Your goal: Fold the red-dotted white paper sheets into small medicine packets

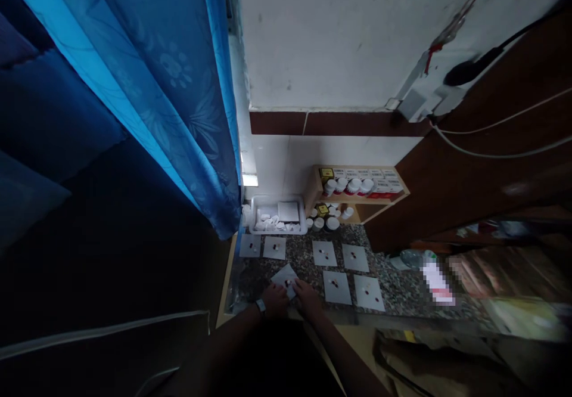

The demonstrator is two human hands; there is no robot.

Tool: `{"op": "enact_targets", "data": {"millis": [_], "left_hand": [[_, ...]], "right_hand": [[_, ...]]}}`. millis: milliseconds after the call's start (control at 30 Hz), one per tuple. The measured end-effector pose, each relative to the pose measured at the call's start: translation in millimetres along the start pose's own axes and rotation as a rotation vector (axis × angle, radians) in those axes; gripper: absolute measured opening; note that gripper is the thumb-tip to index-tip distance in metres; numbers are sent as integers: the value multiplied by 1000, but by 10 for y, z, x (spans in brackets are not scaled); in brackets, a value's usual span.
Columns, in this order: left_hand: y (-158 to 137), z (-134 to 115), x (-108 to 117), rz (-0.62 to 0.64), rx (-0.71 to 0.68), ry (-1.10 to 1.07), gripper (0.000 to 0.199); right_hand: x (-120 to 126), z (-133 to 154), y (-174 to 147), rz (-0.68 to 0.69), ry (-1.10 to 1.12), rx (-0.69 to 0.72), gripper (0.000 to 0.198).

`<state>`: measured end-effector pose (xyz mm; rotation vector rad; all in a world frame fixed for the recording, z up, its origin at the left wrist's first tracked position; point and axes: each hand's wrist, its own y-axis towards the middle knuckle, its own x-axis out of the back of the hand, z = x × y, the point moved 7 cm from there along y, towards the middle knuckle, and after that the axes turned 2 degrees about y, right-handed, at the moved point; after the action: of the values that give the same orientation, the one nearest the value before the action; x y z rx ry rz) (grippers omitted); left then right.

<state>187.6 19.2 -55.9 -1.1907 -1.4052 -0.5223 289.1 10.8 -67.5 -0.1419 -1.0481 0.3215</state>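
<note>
A small square of white paper [282,273] lies turned at an angle near the front of the speckled counter, with a few pills [288,282] on it. My left hand [274,299], with a watch [261,306] at the wrist, has its fingers curled on the paper's left lower edge. On the right side, my right hand [308,298] pinches the paper's edge between thumb and fingers. To the right lie more paper squares [337,295] with pills on them, and two others [274,255] sit behind my left hand.
At the back stands a white plastic tray [252,218] holding small folded packets. Beside it, a wooden shelf [379,206] carries white bottles [353,186] and boxes. A clear bottle [411,259] lies at the right. A blue curtain [179,99] hangs at the left.
</note>
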Motion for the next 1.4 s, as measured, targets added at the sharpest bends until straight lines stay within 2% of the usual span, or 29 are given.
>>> {"op": "enact_targets", "data": {"millis": [300, 600, 800, 867, 1000, 1233, 1400], "left_hand": [[123, 26, -10, 12, 103, -3, 26], [46, 189, 247, -71, 101, -41, 30], [-11, 223, 180, -7, 248, -102, 49], [-9, 218, 149, 3, 256, -100, 47], [24, 184, 132, 15, 179, -98, 41], [81, 263, 186, -16, 219, -114, 29], [89, 327, 161, -51, 252, -206, 23]], "right_hand": [[22, 14, -3, -25, 4, -12, 48], [47, 45, -33, -16, -9, 52, 54], [23, 32, -32, -24, -16, 40, 54], [19, 27, -31, -17, -20, 44, 55], [32, 30, -22, -6, -20, 66, 54], [32, 52, -26, -21, -56, 72, 51], [89, 81, 3, -8, -48, -11, 32]]}}
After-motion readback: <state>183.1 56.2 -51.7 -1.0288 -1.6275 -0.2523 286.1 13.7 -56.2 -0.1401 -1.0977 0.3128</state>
